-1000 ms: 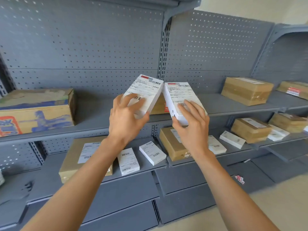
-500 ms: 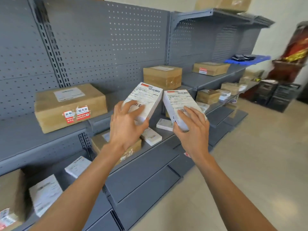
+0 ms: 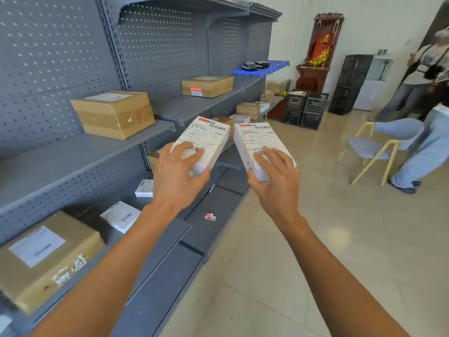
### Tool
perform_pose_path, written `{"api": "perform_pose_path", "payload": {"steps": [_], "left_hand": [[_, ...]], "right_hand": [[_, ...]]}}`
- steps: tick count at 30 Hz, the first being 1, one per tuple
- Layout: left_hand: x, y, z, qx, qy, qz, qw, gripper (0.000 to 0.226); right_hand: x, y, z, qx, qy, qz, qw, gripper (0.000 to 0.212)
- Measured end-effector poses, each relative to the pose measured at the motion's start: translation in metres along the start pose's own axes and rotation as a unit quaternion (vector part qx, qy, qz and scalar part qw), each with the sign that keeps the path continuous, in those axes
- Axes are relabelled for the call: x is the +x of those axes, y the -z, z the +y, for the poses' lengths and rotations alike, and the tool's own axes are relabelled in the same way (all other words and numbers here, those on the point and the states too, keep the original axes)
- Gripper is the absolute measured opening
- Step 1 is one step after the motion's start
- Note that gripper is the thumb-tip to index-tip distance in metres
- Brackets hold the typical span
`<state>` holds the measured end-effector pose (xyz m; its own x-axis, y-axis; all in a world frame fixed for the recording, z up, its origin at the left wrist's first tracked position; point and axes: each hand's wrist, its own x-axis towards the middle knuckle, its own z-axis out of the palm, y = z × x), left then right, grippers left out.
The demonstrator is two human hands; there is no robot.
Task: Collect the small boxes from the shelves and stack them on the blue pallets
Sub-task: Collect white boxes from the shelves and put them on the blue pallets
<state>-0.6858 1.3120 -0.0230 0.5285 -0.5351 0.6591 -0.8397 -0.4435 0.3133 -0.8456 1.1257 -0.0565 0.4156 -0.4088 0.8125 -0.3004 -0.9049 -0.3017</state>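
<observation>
My left hand (image 3: 178,176) grips a small white box (image 3: 206,138) with a printed label, fingers on top and thumb at its near end. Beside it, my right hand (image 3: 277,180) grips a second white labelled box (image 3: 258,142) the same way. Both boxes are held in the air in front of the grey shelving (image 3: 80,161), side by side and slightly apart. More small white boxes (image 3: 121,215) lie on the lower shelf at left. A blue pallet (image 3: 263,69) rests on the far end of the shelving with dark items on it.
Brown cartons (image 3: 114,114) sit on the shelves at left. Black crates (image 3: 305,109) and a dark wooden cabinet (image 3: 315,57) stand at the far wall. A chair (image 3: 379,148) and two people (image 3: 422,122) are at right. A tiled floor (image 3: 303,239) lies ahead.
The view has swung right along the shelving towards the room. Both hands keep holding their white boxes in the same pose; the chair, crates and people have come into view.
</observation>
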Motion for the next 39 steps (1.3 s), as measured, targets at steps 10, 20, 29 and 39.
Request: {"api": "perform_pose_path", "payload": {"steps": [10,20,29,39], "left_hand": [[0.048,-0.104,0.048,-0.056,-0.051,-0.028,0.997,0.044],[0.148,-0.224,0.047,-0.101,-0.083,-0.046,0.99,0.05],[0.277,-0.329,0.051,-0.138,-0.099,-0.055,0.984,0.049],[0.385,-0.449,0.09,-0.143,-0.134,-0.059,0.979,0.056]], "right_hand": [[0.007,0.001,0.093,-0.051,-0.045,0.012,0.998,0.039],[0.07,-0.063,0.191,-0.096,-0.062,0.014,0.993,0.04],[0.169,-0.122,0.285,-0.145,-0.075,0.034,0.986,0.039],[0.245,-0.171,0.41,-0.158,-0.086,0.067,0.981,0.036]]}}
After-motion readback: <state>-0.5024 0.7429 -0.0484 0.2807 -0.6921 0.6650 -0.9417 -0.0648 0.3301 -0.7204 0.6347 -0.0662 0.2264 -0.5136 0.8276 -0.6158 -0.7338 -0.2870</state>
